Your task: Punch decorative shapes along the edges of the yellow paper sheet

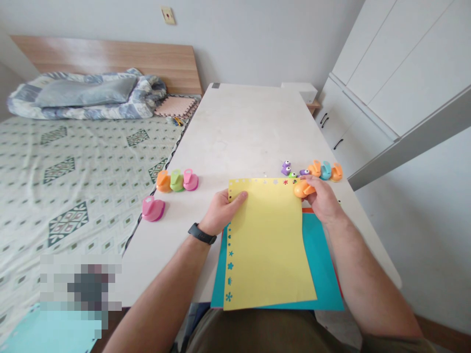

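A yellow sheet of paper (270, 240) with small shapes punched along its left and top edges is held up over a teal sheet (322, 260). My left hand (227, 208) grips the yellow sheet near its upper left corner, thumb on top. An orange craft punch (303, 189) sits at the sheet's upper right corner, and my right hand (322, 198) is closed around it. Whether the punch is pressed down I cannot tell. Just beyond it stand an orange punch (314, 168), a blue punch (326, 170) and another orange punch (336, 172).
Small purple punches (286, 168) and a green one (293, 175) lie behind the paper. On the left are orange (164, 181), green (177, 180) and pink (190, 180) punches, with a larger pink punch (153, 209) nearer. A bed (99, 162) adjoins the white table (253, 122).
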Demonstrator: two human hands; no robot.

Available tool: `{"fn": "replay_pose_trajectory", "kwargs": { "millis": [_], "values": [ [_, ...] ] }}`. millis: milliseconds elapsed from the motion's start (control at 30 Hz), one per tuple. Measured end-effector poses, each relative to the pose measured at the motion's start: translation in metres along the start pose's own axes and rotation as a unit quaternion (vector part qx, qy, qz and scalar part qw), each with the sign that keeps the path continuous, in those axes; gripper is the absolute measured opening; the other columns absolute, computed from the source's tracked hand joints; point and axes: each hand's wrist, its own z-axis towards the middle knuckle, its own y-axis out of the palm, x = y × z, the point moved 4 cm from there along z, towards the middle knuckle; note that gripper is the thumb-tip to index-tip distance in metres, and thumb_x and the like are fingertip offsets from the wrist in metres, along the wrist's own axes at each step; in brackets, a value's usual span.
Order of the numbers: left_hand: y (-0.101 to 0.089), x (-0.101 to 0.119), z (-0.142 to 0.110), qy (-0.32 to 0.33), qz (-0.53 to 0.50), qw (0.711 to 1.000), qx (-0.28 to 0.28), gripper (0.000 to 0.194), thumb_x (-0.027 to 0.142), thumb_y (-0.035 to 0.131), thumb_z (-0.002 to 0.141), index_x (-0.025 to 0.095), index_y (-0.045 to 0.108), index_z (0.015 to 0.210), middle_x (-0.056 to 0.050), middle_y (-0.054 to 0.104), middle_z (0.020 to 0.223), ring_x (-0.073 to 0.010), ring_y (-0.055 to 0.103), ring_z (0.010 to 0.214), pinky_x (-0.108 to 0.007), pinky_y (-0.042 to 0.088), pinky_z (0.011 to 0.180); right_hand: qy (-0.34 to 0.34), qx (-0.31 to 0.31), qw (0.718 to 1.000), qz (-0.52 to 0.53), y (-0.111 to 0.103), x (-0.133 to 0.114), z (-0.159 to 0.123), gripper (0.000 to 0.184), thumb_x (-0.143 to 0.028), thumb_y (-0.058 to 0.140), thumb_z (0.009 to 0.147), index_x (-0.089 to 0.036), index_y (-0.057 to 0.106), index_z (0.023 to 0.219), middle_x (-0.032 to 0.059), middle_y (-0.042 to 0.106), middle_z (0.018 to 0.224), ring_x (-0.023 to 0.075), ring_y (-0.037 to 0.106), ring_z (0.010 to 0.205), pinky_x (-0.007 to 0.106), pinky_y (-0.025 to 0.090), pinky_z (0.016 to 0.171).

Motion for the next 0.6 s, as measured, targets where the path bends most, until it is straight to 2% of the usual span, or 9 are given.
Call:
{"fn": "replay_pose_trajectory", "kwargs": {
  "millis": [233, 600],
  "values": [
    [-0.0002, -0.0006, 0.0019, -0.004, -0.004, 1.000, -0.003, 0.057, 0.056, 0.081, 0.082, 0.013, 0.073, 0.118, -0.015, 0.081, 0.108, -0.0310, 0.080, 0.086, -0.040, 0.066, 0.075, 0.000, 0.020, 1.000, 0.017, -0.0018, 0.0014, 0.0011, 0.019, -0.036, 0.073, 0.077, -0.024, 0.077, 0.092, 0.0020, 0.065, 0.084, 0.0172, 0.058, 0.071, 0.026, 0.046, 0.049],
    [0.0009, -0.0006, 0.0004, -0.003, -0.010, 1.000, -0.003, 0.059, 0.056, 0.081, 0.081, 0.013, 0.072, 0.121, -0.015, 0.080, 0.110, -0.0317, 0.080, 0.088, -0.039, 0.066, 0.074, 0.003, 0.007, 1.000, 0.022, -0.0023, 0.0023, 0.0022, 0.020, -0.034, 0.072, 0.077, -0.024, 0.076, 0.093, 0.0018, 0.066, 0.085, 0.0176, 0.058, 0.070, 0.028, 0.046, 0.050]
  ]
}}
